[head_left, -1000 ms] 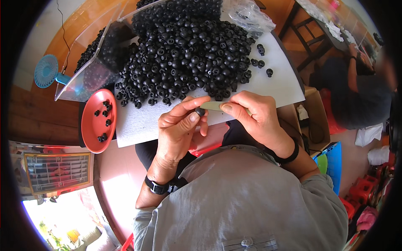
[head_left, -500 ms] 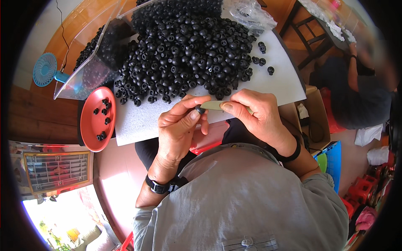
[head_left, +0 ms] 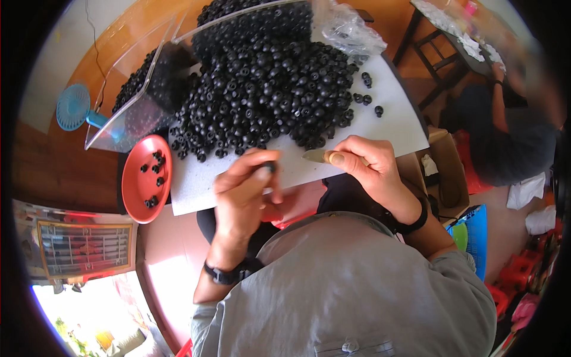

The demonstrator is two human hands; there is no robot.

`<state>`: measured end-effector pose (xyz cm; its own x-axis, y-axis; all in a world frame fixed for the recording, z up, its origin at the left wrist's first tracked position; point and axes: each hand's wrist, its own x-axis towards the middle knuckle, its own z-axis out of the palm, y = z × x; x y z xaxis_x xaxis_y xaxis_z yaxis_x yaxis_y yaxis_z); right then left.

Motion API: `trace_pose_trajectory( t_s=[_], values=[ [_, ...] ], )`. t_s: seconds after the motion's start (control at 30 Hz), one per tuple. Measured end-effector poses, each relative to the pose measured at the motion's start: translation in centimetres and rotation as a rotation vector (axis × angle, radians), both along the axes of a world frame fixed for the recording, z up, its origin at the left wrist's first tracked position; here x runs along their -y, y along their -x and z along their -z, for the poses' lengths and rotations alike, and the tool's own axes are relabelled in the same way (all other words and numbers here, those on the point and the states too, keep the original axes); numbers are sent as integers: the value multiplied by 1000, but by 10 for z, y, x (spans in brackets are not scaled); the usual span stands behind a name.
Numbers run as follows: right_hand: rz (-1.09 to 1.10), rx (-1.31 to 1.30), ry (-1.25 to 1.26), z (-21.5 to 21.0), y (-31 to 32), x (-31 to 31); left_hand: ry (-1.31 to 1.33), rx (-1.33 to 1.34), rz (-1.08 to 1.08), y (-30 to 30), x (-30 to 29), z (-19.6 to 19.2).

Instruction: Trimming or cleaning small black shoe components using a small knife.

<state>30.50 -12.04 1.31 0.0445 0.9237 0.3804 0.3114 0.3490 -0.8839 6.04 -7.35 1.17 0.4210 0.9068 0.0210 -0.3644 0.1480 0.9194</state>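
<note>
Between the thumb and fingers of my left hand is a small round black knob-like part, somewhat smeared by motion. My right hand pinches a thin blade, its pointed end toward the left and apart from the black part. Beyond both hands, a big heap of the same black parts covers the white tabletop. At the left edge of the table is a red oval dish with several black parts in it.
Clear plastic panels edge the heap at the back left, near a small blue fan. A crumpled clear bag lies at the back. On the right are a cardboard box, a blue basket and another person.
The black part in my left hand has come away from the blade and moved left and slightly down. My right hand keeps its pinch with the blade, now angled a little lower.
</note>
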Motion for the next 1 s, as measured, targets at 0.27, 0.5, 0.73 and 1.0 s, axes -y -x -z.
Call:
trace_pose_trajectory(
  t_s=[0.27,0.5,0.73,1.0],
  values=[
    [202,237,-34,-25,-64,6,-542,-678,-795,138,-53,-20],
    [347,626,189,-33,-86,-31,-1057,-1229,-868,138,-64,1],
    [297,544,307,-33,-78,-36,-942,-834,-506,47,-8,-17],
    [-136,45,44,-32,9,-5,-181,-328,9,-12,10,-33]
  ],
)
